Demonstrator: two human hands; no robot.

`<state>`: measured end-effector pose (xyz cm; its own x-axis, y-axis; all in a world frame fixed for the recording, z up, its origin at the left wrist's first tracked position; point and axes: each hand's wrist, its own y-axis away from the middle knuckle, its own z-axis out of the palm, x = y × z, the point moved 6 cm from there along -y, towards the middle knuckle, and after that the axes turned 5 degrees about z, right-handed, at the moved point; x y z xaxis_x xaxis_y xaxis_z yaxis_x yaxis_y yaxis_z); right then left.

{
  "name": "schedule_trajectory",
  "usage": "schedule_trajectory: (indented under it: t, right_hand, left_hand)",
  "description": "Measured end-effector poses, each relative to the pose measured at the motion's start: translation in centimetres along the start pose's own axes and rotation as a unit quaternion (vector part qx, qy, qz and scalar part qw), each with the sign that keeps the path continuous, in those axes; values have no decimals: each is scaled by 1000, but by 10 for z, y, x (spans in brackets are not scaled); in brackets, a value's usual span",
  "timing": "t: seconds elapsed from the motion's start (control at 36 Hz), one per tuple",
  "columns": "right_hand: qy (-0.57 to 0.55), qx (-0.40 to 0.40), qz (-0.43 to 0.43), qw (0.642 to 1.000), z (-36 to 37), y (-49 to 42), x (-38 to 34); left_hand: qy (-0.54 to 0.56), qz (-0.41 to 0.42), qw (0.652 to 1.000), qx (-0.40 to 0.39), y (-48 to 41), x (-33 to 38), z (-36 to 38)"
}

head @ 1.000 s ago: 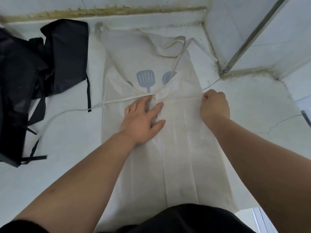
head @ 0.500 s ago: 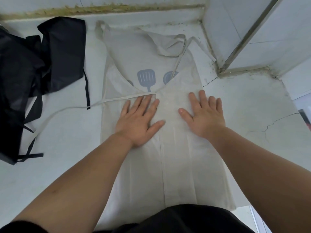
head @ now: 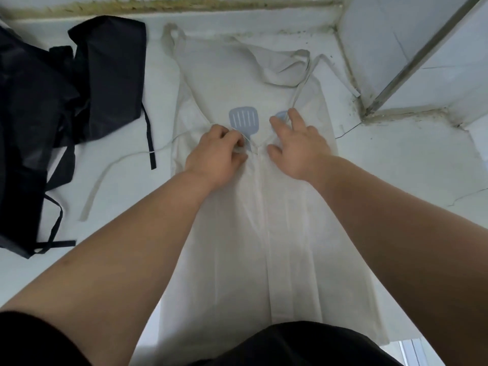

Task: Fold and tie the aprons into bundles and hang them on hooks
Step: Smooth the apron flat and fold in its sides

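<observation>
A cream cloth apron with a blue spatula print is spread flat on the white counter. Its folded edge is pinched by the left hand; the right hand is laid on it, fingers spread.

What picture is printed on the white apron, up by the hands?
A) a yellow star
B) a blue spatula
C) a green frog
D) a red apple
B: a blue slotted spatula is printed on the white apron, just past the left hand.
</observation>
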<state>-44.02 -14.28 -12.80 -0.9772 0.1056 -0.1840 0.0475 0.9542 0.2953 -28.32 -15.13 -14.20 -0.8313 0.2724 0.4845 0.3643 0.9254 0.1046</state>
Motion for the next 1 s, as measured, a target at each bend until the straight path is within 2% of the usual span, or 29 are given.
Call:
schedule_trajectory:
  t: [0.08,0.19,0.28,0.42,0.56,0.69,0.78,0.83,0.89,1.0]
  right_hand:
    - [53,-10,24,998,14,0,15]
    - [92,-5,41,995,31,14,30]
    - [98,0,50,994,32,18,35]
    - [90,16,58,994,32,23,36]
    - [28,77,24,996,13,26,23]
    - [-95,34,-26,995,1,8,-2]
    - [-109,11,-22,994,3,-3,2]
    - [-132,30,-21,991,-2,-9,4]
    - [-164,60,33,984,-11,-16,13]
    - [-146,46,135,979,-16,-27,27]
  left_hand:
    - [10,-18,1000,-11,-6,-2,1]
    - [-9,-24,999,32,-7,-6,-4]
    - [-9,-54,997,59,-5,-15,-7]
    - [39,-33,994,97,-5,-2,-5]
    - [-1,25,986,163,8,10,3]
    - [1,82,978,191,13,20,-4]
    - [-56,68,987,131,4,25,-6]
    - [-94,72,990,76,-3,26,-2]
    - [-113,91,989,41,-7,27,2]
    - [-31,149,986,64,-2,25,7]
